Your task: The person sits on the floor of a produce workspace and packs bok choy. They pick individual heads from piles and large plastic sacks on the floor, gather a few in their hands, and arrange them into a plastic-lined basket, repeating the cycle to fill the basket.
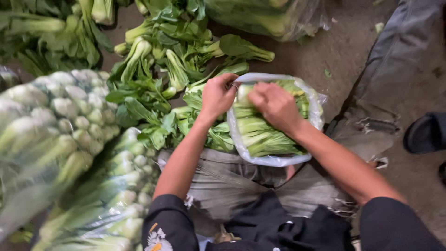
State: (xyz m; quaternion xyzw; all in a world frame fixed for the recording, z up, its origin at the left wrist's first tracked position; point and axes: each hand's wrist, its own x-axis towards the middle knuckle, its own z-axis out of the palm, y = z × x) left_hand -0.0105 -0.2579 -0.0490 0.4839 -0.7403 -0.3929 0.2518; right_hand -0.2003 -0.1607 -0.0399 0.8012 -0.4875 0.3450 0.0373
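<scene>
A clear plastic bag [274, 160] rests on my lap, filled with green leafy stalks, bok choy [260, 135]. My left hand [217, 95] grips the bag's rim at its left side, thumb and fingers pinched on the plastic. Reaching into the bag's mouth, my right hand [275, 106] is closed on the top of the stalks inside. Both hands are close together above the bag's opening. A loose heap of bok choy [162, 69] lies on the ground just beyond my left hand.
Large clear sacks packed with bok choy [60, 153] lie at the left, stalk ends facing up. Another filled bag [265, 16] sits at the top. Bare concrete floor [344, 51] shows on the right, with a dark shoe [425, 134] at the right edge.
</scene>
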